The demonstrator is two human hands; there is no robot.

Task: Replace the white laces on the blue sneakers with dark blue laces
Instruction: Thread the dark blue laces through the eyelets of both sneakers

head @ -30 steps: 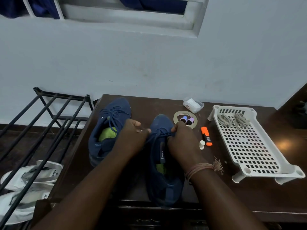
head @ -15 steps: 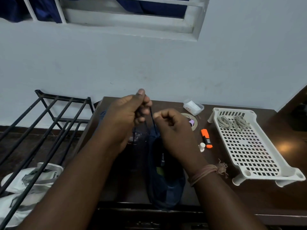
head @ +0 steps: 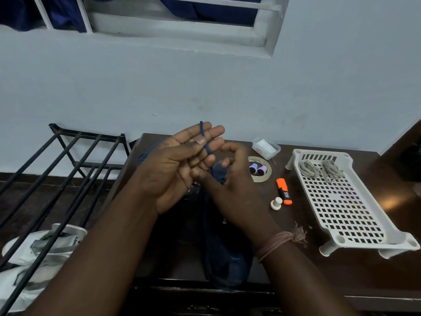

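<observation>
Over the dark wooden table (head: 319, 270) our left hand (head: 180, 165) pinches the dark blue lace (head: 206, 142) upright, fingers mostly straight. Our right hand (head: 237, 190), loosely curled just beside it, hovers above the blue sneaker (head: 227, 263); its hold we cannot tell.

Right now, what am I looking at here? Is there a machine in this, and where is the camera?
No machine: a person works with bare hands, and one camera worn on the head looks down at them. The left hand pinches a dark blue lace under its thumb, fingers nearly straight. The right hand is curled beside it; whether it holds the lace is hidden. Below them a blue sneaker lies on the dark wooden table. To the right sit an orange highlighter, a tape roll and a white plastic rack holding pale laces.
</observation>
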